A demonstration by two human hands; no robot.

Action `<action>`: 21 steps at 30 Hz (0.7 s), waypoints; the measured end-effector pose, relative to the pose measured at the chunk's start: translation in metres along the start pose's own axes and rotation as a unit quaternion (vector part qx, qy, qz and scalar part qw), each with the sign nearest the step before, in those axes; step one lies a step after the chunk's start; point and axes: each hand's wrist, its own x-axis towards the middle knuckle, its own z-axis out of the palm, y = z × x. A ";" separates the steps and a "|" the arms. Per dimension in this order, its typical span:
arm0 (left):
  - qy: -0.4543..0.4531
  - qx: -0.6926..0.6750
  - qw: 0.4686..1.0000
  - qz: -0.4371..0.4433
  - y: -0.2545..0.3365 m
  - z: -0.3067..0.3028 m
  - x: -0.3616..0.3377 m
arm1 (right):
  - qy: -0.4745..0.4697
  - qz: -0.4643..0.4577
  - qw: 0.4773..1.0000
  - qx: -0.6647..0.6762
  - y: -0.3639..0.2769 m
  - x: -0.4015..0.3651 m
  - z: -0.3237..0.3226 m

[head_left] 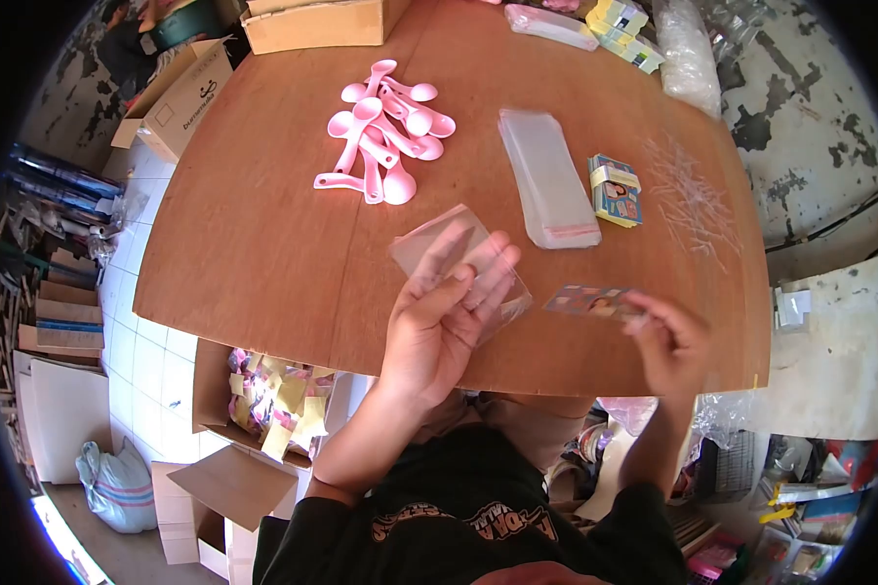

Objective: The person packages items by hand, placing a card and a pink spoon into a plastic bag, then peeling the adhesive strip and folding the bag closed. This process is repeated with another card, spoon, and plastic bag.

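My left hand (439, 317) is closed on a clear plastic bag (415, 244), its thumb pressed toward the fingers. The bag spreads out behind the fingers, low over the table. To the right, my right hand (673, 341) pinches one end of a small printed card (583, 299), smeared by motion. The card points left toward the bag, with a gap between them. Beyond my hands lie a stack of clear plastic bags (546, 180) and a bundle of printed cards (615, 190) with a pale band around it. A pile of pink measuring spoons (390, 136) sits farther left.
Thin clear strips (693, 200) lie scattered at the table's right side. A cardboard box (312, 24) and more card bundles (624, 29) stand along the far edge. Below the near edge, a carton (213, 390) holds filled packets. Another person (127, 49) is at the far left.
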 end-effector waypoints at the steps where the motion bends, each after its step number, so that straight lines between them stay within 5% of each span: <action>1: -0.006 -0.007 0.999 -0.031 -0.001 0.000 0.003 | 0.000 0.000 1.000 -0.002 0.002 -0.011 0.006; 3: -0.028 -0.005 0.999 -0.034 0.005 0.009 0.001 | -0.010 0.064 0.975 0.214 0.009 -0.029 0.017; 5: -0.090 0.068 0.980 0.165 0.011 0.021 -0.006 | 0.047 0.054 0.960 0.270 0.025 -0.040 0.031; 6: -0.094 0.021 0.976 0.197 0.012 0.032 -0.012 | 0.105 0.041 0.940 0.323 0.025 -0.043 0.038; 10: -0.016 0.032 0.980 0.193 0.002 0.031 -0.003 | 0.208 0.061 0.942 0.258 0.006 -0.042 0.071; 21: 0.028 0.021 0.985 0.168 -0.020 0.022 0.004 | 0.168 -0.001 0.974 0.153 -0.017 -0.047 0.103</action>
